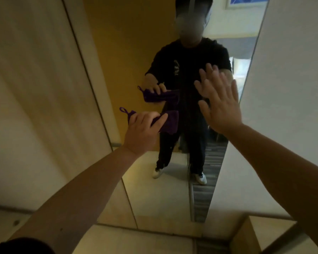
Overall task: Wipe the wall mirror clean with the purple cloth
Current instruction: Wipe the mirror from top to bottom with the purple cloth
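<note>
A pale, panelled wall (pixel 35 88) runs along the left edge of the tall frameless wall mirror (pixel 128 52); in front of the glass the left hand (pixel 141 131) has its fingers (pixel 160 121) curled tight around a bunched purple terry cloth with a hanging loop (pixel 168 121), held near the mirror's middle height, probably ready to press on; whether it touches the glass I cannot tell; further right the right hand (pixel 220 105) is spread flat and empty toward the mirror, seemingly to steady the person.

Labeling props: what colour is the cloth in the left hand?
Purple cloth, seen in the head view.
</note>
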